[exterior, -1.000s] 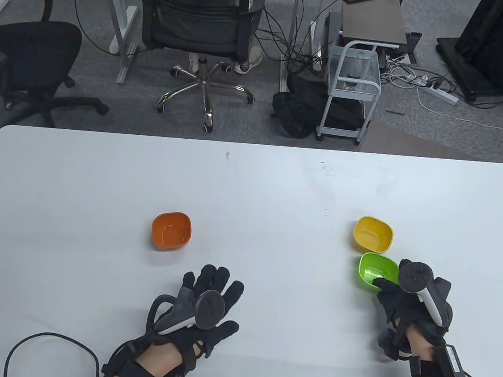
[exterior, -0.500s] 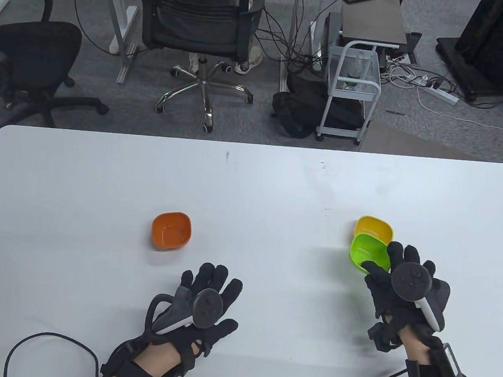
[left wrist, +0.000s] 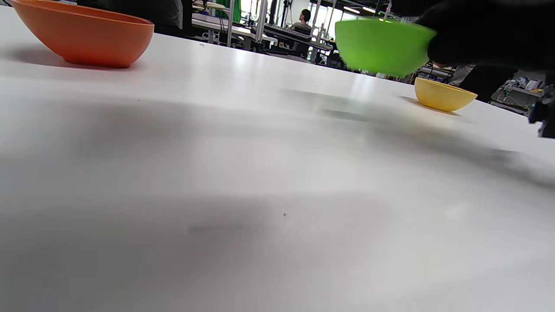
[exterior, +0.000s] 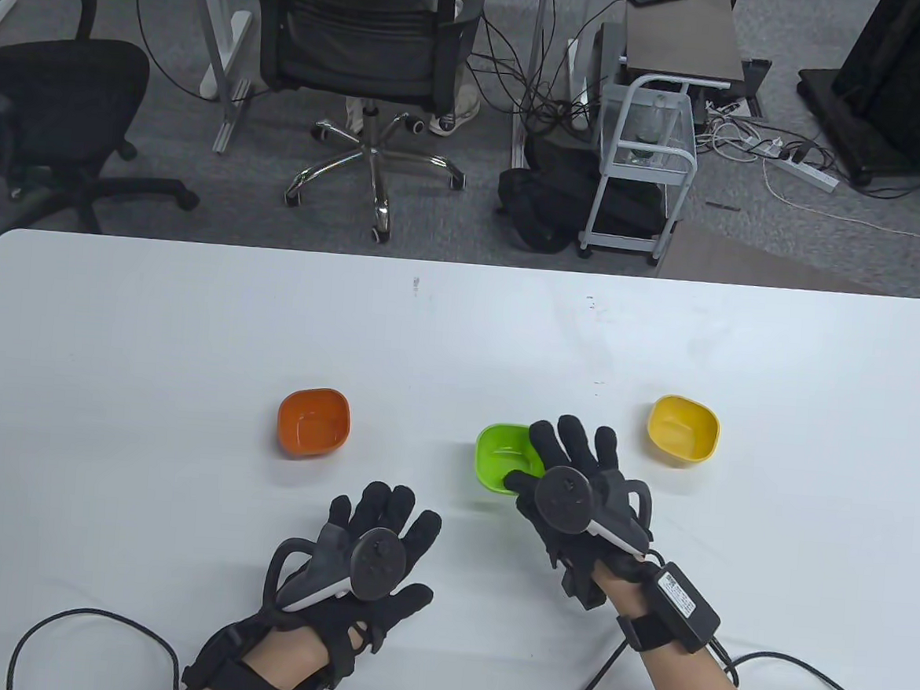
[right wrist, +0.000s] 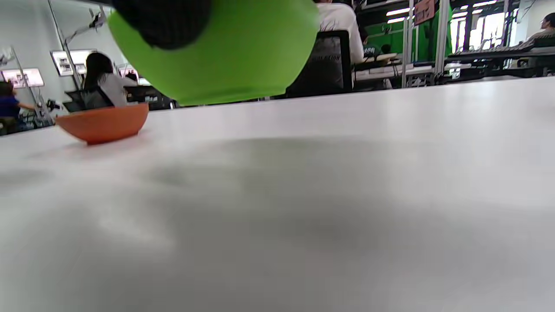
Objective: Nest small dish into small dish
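My right hand [exterior: 568, 486] grips a small green dish [exterior: 502, 456] by its near right rim and holds it above the table, as the left wrist view [left wrist: 381, 45] and the right wrist view [right wrist: 225, 56] show. A small orange dish [exterior: 314, 421] sits on the table to its left, also in the left wrist view [left wrist: 84, 39] and the right wrist view [right wrist: 103, 123]. A small yellow dish [exterior: 682, 429] sits to the right, also in the left wrist view [left wrist: 444, 94]. My left hand [exterior: 384, 533] rests flat on the table, fingers spread, holding nothing.
The white table [exterior: 461, 329] carries only the three dishes and my hands. Cables run from both wrists off the near edge. Beyond the far edge stand office chairs [exterior: 370, 55] and a white cart [exterior: 642, 161] on the floor.
My right hand lifted the green dish from beside the yellow dish and carried it left toward the table's middle. The left hand has not moved.
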A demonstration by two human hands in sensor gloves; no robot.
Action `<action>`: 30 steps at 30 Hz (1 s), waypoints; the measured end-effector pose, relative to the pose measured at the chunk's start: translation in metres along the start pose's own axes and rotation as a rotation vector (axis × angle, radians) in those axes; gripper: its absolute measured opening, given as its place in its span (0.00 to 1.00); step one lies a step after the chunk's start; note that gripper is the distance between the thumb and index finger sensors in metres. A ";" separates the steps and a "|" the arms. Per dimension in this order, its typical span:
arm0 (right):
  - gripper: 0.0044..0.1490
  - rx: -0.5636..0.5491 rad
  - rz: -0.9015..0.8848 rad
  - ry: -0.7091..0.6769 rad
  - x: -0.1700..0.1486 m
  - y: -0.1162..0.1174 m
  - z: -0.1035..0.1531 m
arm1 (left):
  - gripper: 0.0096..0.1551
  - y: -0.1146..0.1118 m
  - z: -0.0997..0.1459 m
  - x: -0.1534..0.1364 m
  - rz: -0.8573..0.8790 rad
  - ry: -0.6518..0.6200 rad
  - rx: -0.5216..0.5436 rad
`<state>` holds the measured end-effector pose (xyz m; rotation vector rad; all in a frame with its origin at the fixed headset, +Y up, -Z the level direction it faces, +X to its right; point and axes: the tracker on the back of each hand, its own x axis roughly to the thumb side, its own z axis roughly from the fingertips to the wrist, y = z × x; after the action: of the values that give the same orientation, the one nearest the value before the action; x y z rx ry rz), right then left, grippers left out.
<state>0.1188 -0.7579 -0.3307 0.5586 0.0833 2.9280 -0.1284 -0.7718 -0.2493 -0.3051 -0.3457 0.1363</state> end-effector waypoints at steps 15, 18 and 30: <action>0.27 0.100 0.090 -0.015 0.009 0.026 0.004 | 0.48 0.001 0.000 0.001 -0.001 0.006 -0.011; 0.27 0.108 0.094 -0.008 0.008 0.026 0.005 | 0.48 0.001 0.000 0.001 -0.001 0.006 -0.012; 0.41 0.017 0.084 0.041 0.001 -0.008 0.009 | 0.48 0.002 0.000 0.001 0.002 0.006 -0.010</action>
<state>0.1227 -0.7495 -0.3226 0.5160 0.0913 3.0236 -0.1277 -0.7698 -0.2493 -0.3152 -0.3407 0.1356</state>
